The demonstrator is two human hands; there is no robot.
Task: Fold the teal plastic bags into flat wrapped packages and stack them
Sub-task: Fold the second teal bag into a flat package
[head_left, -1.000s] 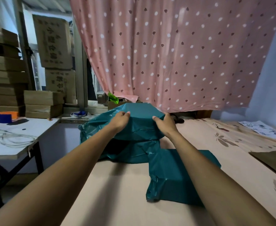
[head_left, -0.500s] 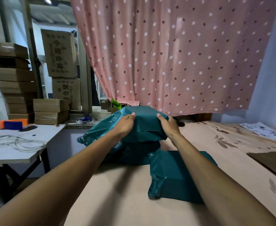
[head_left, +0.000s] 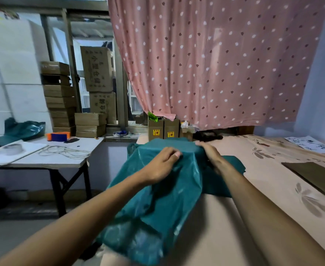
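Observation:
A teal plastic bag [head_left: 163, 200] hangs stretched out in front of me, its loose end drooping toward the near left edge of the pink flowered surface [head_left: 269, 189]. My left hand [head_left: 162, 165] grips its upper part with curled fingers. My right hand [head_left: 210, 153] holds the top right corner. Behind the bag, a flat teal package [head_left: 232, 167] lies on the surface, partly hidden by my right forearm. More crumpled teal bags [head_left: 21, 129] lie on the white side table [head_left: 52, 160] at the left.
The white side table holds a coiled cable [head_left: 65, 151], a tape roll [head_left: 14, 148] and an orange-and-blue block [head_left: 59, 136]. Stacked cardboard boxes [head_left: 62, 96] stand behind it. Two small brown boxes [head_left: 163, 129] sit under the pink dotted curtain [head_left: 215, 64]. A dark flat sheet [head_left: 317, 176] and paper [head_left: 307, 144] lie right.
Both hands pulled the teal bag up and toward me, so it now drapes long and covers the pile beneath. The camera view tilted up and left.

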